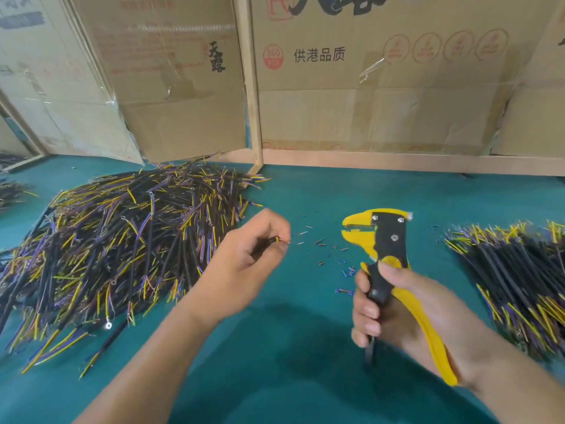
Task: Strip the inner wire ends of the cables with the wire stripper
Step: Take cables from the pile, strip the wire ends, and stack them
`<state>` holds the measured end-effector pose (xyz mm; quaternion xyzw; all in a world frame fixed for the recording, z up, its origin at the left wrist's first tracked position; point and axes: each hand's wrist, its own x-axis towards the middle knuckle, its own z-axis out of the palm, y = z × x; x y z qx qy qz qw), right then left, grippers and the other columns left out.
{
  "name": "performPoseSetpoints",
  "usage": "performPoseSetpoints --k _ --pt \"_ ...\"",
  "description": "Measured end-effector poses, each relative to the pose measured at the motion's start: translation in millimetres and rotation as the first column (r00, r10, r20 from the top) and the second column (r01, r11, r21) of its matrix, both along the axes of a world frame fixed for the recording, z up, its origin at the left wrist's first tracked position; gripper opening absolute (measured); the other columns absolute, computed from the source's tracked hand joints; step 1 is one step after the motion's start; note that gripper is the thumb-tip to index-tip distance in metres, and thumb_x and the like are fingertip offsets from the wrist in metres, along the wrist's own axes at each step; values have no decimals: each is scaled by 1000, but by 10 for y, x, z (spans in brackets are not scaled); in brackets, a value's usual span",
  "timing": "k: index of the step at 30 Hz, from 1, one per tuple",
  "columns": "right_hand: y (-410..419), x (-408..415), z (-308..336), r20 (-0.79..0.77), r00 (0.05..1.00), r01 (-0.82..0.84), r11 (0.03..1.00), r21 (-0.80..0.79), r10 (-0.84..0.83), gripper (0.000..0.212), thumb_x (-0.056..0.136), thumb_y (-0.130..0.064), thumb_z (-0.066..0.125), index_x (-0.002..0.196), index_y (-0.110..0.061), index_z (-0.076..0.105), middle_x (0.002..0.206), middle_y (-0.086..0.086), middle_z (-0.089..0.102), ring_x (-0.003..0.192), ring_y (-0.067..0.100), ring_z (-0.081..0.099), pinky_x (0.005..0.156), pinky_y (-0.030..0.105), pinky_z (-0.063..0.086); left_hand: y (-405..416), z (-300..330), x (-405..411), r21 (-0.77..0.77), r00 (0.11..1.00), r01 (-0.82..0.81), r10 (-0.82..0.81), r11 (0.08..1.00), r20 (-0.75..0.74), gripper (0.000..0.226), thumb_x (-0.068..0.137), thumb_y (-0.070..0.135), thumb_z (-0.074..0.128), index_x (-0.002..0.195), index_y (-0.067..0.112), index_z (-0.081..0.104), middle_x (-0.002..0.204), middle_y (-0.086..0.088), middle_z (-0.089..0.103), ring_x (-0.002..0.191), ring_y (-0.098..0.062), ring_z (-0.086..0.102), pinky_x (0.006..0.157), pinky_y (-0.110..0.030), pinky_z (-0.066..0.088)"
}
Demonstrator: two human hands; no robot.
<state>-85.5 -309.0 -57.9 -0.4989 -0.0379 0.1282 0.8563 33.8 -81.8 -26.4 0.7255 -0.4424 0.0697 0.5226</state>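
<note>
Along the left edge of the green desk [290, 377] a large, loose pile of cables [122, 240] is spread, black sheaths mixed with yellow and purple inner wires, some ends carrying small ring terminals. Just right of this pile, near the middle of the desk, the left hand [244, 264] is held above the surface with its fingers curled; a single cable [273, 240] is pinched between thumb and fingertips, and only its short black end with yellow and reddish wire tips is seen sticking out toward the right. On the desk between the two hands small stripped bits of insulation [330, 255] are scattered, reddish and blue. Further right, the wire stripper [386, 255], yellow with a black body, is gripped by the right hand [397, 310], whose fingers are wrapped round both handles; its head is pointed left toward the held cable but kept apart from it, and a narrow gap is seen between its jaws. Along the right edge a second pile of cables [519, 280] is laid more neatly, side by side. Behind the desk's far edge, cardboard boxes [382, 96] with printed characters are stood against a wooden frame [252, 87].
</note>
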Motion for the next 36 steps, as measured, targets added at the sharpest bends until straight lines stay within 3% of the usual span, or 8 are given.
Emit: performPoseSetpoints --k 3,6,15,20,23,26,32,36 --pt "26 3 -95 13 1000 -10 990 -138 12 44 101 -48 54 108 -5 62 100 22 62 89 37 62 83 51 52 -13 -3 -39 -15 999 29 -29 999 -21 14 96 5 52 91 19 51 73 -8 45 64 -21 34 57 -24 30" --pt "66 -15 -127 -17 999 -30 988 -151 28 46 100 -46 58 114 -2 63 111 23 65 96 40 63 88 53 52 -31 -17 -66 -5 995 87 -87 996 -45 5 95 16 51 92 20 51 73 -6 46 63 -20 33 57 -26 30" --pt "171 -117 -31 -22 999 -44 984 -176 40 41 96 -41 65 117 -6 65 116 24 67 104 41 65 96 54 53 -62 -32 -136 42 984 162 -158 986 -78 9 97 12 50 93 20 48 72 4 45 62 -14 33 57 -25 31" --pt "210 -151 44 -28 999 -51 967 -249 45 38 89 -37 72 113 -8 69 113 23 69 101 36 68 94 51 54 -83 -46 -156 52 980 174 -168 983 -103 4 95 22 49 94 23 46 71 -5 41 61 -27 30 53 -40 29" --pt "257 -155 93 -14 996 -87 982 -166 86 33 88 -33 74 106 -5 68 97 23 67 87 36 66 86 50 55 -107 -57 -171 38 973 193 -187 980 -136 6 94 23 51 94 23 44 72 -12 42 61 -32 30 53 -44 30" --pt "308 -148 128 9 990 -138 990 -42 138 33 83 -29 77 98 -2 64 81 21 54 71 34 55 77 49 51 -112 -66 -172 21 972 179 -173 984 -162 11 92 25 52 94 22 42 74 -16 43 61 -28 31 53 -38 30" --pt "332 -147 130 15 992 -123 991 -54 124 32 85 -27 74 95 -2 57 76 18 48 66 31 51 72 47 50 -104 -60 -175 40 971 174 -164 984 -172 12 90 24 52 94 24 41 75 -20 44 60 -26 30 52 -35 29" --pt "356 -151 122 7 995 -101 992 -75 102 32 84 -30 74 89 -3 58 72 17 47 62 30 49 68 45 50 -106 -52 -189 49 970 175 -164 983 -179 13 89 24 52 95 24 40 76 -21 43 61 -28 30 53 -42 29"
